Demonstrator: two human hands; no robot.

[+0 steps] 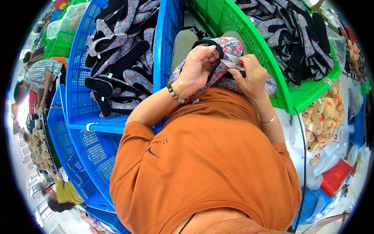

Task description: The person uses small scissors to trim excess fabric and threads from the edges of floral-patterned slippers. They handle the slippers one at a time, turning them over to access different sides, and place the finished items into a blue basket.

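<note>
Over my lap lies a slipper (232, 46) in grey fabric with a red floral print and a black lining. My left hand (196, 68), with a bead bracelet at the wrist, is closed on its black edge, thumb and fingers pinched together. From the right, my right hand (252, 76) grips small thread snips (233, 59), their pointed silver blades up against the slipper's opening. More of the same floral fabric shows below and beside my hands; whether it is a second slipper I cannot tell.
A blue crate (157, 50) of slippers stands at my left, a green crate (269, 62) of slippers at my right. More blue crates (93, 152) sit lower left. A black cable (304, 156) hangs at right, near piled plush toys (325, 117). People work at far left.
</note>
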